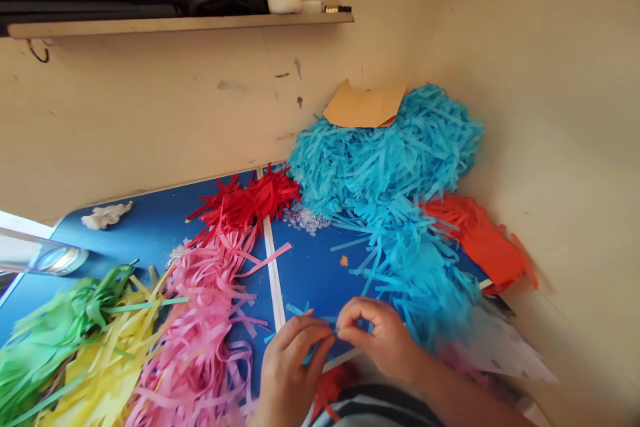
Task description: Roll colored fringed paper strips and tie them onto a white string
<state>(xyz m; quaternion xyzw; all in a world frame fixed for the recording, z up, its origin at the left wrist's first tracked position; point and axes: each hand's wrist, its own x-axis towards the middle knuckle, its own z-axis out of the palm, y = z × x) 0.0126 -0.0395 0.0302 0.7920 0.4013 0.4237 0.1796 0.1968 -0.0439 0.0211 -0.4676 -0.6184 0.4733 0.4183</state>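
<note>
At the table's near edge, my left hand point(295, 363) and my right hand point(383, 337) meet with fingertips pinched close together. Between them runs a thin blue paper strip point(327, 319), its ends showing beside the left fingers; the exact pinch point is too small to make out. Just beyond my right hand lies a big heap of blue paper fringe point(390, 167), spilling down toward my forearm. Pink paper fringe point(205, 320) lies to the left of my left hand, with red paper fringe point(245, 200) behind it.
Yellow fringe point(110, 360) and green fringe point(55, 327) lie far left, near a drinking glass point(60, 260). Small clear pieces point(307, 219) sit by the blue heap, topped by a brown paper piece point(367, 105). Orange fringe point(485, 240) hangs over the right edge. A shelf point(200, 23) juts above.
</note>
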